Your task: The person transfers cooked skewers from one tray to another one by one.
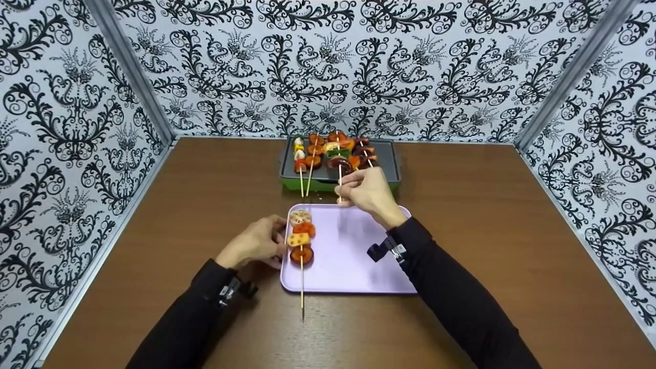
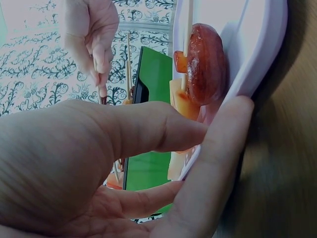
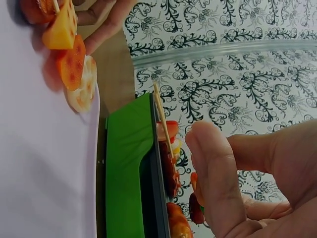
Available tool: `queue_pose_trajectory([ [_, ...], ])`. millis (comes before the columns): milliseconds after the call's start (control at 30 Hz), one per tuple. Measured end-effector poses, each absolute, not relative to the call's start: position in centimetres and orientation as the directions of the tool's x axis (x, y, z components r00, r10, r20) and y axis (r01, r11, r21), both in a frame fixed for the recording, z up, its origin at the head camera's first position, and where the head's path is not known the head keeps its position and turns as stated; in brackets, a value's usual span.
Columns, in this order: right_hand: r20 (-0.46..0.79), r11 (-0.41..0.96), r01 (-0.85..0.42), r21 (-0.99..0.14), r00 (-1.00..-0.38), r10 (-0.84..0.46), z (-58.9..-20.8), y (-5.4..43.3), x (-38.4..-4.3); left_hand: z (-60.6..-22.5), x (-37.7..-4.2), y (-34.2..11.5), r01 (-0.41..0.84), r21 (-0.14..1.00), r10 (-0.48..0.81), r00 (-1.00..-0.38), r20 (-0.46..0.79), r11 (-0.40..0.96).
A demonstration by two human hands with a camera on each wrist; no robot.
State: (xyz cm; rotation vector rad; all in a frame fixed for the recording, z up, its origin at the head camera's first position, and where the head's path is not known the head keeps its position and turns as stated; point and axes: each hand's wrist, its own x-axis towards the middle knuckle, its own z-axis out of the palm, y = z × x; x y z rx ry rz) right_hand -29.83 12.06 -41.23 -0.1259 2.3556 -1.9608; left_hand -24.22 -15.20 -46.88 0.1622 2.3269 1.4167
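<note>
My right hand (image 1: 366,192) pinches the wooden stick of a food skewer (image 1: 339,163), whose dark round slice and green piece overlap the grill (image 1: 387,159) in the head view. The grill has a grey plate and a green base. Nearer me lies a lilac tray (image 1: 353,256). At its left rim my left hand (image 1: 256,241) grips the edge between thumb (image 2: 173,131) and fingers. Beside those fingers, another skewer (image 1: 299,239) with a lotus root slice, an orange piece, a yellow piece and a brown round lies on the tray, its stick reaching past the front edge.
Several other skewers lie on the grill, among them one with small red and yellow pieces (image 1: 300,156) at the left and a dark one (image 1: 365,149) at the right. A patterned wall (image 1: 328,66) closes off the back of the brown table (image 1: 487,230).
</note>
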Motion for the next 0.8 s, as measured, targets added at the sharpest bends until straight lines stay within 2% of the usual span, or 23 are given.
queue_pose_trajectory([
  [467,0.004,0.126,-0.025,-0.992,-0.986,-0.164,-41.5,13.2,-26.9,-46.9,-24.3,-15.2,-0.116,0.876,0.326,-0.899,-0.293,0.468],
  [800,-0.004,0.139,-0.024,-0.990,-0.980,-0.198,-42.3,13.7,-25.3,-46.9,-24.2,-15.3,-0.118,0.875,0.317,-0.903,-0.291,0.469],
])
